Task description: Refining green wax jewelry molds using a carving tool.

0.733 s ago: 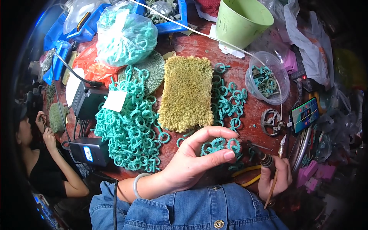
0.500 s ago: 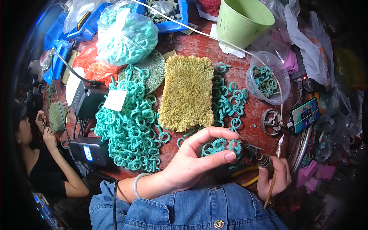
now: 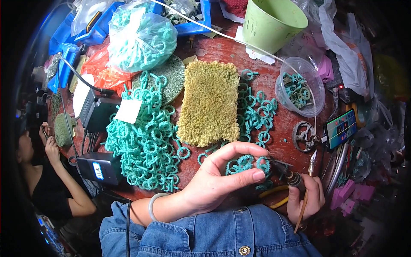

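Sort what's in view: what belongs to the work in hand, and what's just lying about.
Work in hand, apparently: teal ring in the left hand; dark-handled tool and slim brown-handled tool in the right hand; teal ring pile.

Probably just lying about: pale green bucket; phone; pink blocks; orange bag.

This seems to be a small workshop, of the kind for handwork on many little parts. The red-painted table with worn surface (image 3: 216, 51) carries a large heap of teal toothed rings with short stems (image 3: 147, 141), and more such pieces fill a clear plastic bag (image 3: 145, 47). Open blue plastic bins (image 3: 192, 28) stand at its far side. There are also a black box-shaped device with cables (image 3: 97, 115) and a thin brown-handled tool with pointed metal tip (image 3: 312, 166). At the left, another person in a black top (image 3: 49, 188) has both hands raised.
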`<state>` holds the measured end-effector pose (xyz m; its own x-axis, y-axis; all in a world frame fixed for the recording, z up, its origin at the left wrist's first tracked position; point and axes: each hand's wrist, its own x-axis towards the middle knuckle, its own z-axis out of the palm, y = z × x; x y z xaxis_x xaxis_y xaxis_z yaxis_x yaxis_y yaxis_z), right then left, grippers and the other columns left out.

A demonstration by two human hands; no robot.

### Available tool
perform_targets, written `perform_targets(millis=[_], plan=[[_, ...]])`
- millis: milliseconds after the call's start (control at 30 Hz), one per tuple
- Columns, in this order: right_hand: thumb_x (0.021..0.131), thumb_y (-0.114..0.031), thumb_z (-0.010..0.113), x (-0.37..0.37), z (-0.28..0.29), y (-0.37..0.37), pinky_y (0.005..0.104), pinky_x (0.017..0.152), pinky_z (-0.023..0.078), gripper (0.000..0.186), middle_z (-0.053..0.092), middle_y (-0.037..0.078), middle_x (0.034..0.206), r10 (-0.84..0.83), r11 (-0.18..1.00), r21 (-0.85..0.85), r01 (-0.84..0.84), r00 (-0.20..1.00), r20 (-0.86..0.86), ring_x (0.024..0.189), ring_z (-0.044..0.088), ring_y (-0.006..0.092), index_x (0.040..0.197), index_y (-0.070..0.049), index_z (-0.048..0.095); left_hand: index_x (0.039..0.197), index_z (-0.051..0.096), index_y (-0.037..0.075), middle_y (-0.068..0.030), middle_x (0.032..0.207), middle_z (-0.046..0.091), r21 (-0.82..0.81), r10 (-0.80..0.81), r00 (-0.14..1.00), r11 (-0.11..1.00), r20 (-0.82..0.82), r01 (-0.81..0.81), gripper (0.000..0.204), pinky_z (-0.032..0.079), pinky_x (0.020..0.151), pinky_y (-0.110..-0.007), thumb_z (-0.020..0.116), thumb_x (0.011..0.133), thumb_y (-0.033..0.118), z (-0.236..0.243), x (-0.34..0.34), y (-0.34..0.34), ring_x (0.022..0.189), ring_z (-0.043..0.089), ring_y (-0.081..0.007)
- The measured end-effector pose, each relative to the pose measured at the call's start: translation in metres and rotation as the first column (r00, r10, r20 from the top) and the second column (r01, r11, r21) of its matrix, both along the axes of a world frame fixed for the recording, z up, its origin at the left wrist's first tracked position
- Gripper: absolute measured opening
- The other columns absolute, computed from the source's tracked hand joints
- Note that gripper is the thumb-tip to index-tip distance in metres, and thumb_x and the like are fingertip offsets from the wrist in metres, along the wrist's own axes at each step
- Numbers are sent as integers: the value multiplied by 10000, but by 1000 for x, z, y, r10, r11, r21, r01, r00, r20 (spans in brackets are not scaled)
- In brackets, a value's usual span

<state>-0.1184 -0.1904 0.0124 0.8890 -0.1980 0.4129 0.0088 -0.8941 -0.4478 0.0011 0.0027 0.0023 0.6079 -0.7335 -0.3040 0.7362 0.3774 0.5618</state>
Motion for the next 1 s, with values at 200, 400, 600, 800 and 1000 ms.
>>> perform_targets(millis=[200,400,600,800,1000], plan=[[856,-309,679,-3,3,0,319,493,444,342,611,92,731,-38,999,14,37,998,39,572,564,232,938,16,609,1188,519,23,-77,1136,570,-8,3,1000,1000,7,-3,336,502,897,-323,616,869,-17,0,0,0,1050,569,-154],[819,-119,689,-15,0,-19,411,650,453,277,563,194,817,-310,940,-130,314,949,53,729,568,379,1002,60,581,1229,507,33,-101,1130,584,-104,-26,985,995,-173,8,308,491,867,-331,557,935,111,4,1,1,1078,567,-194],[856,-39,632,-14,-4,-34,398,660,453,202,563,188,848,-383,916,-155,371,922,-55,758,577,361,1021,61,574,1294,471,20,-99,1136,581,-54,-64,974,997,-219,54,400,485,851,-323,508,965,244,10,5,0,1067,573,-207],[810,-27,669,-9,5,-33,382,649,456,207,556,158,836,-288,905,-364,221,947,-139,771,574,322,992,37,594,1289,473,15,-92,1137,576,-74,-74,960,996,-271,55,409,486,855,-317,500,969,268,11,6,0,1057,572,-191],[700,35,744,9,29,-2,315,638,454,270,571,96,779,-229,973,-9,229,972,47,695,558,241,932,2,611,1281,481,20,-94,1125,579,-64,-74,957,996,-280,58,411,488,860,-308,504,968,284,10,5,2,1053,570,-185]])
